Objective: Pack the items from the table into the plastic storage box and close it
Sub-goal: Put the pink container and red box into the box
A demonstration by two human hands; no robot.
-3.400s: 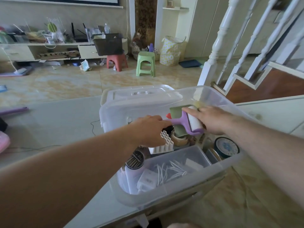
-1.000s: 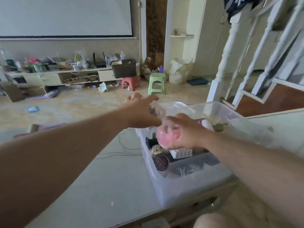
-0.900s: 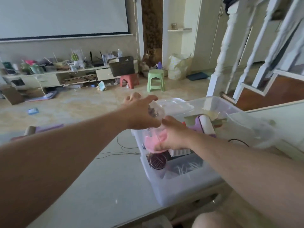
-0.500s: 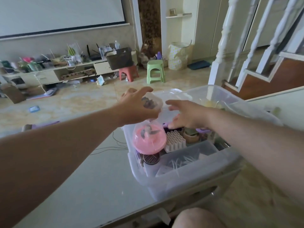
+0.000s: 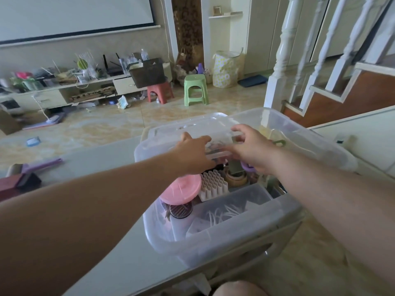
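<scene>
The clear plastic storage box [image 5: 224, 246] stands at the table's right edge, open and partly filled. Its clear lid [image 5: 188, 127] lies just behind it. My left hand [image 5: 192, 155] holds a small clear case [image 5: 218, 151] with dark bits inside, over the box's far half. My right hand [image 5: 253, 150] hovers at the case's right end with fingers spread. In the box lie a pink round container [image 5: 181, 190], a white ridged rack [image 5: 213, 184], a tape roll [image 5: 236, 179], a purple roller handle [image 5: 248, 167] and an inner clear tray [image 5: 233, 208] of white cables.
On the table [image 5: 102, 210] at far left lie a purple flat item [image 5: 43, 164] and a dark maroon object [image 5: 20, 182]. A white stair post [image 5: 277, 71] and railing rise behind the box. Green [image 5: 195, 89] and red [image 5: 160, 91] stools stand on the floor beyond.
The pink round container left my right hand and now lies in the box. My left hand lowered the small clear case over the box, and my right hand moved to the case.
</scene>
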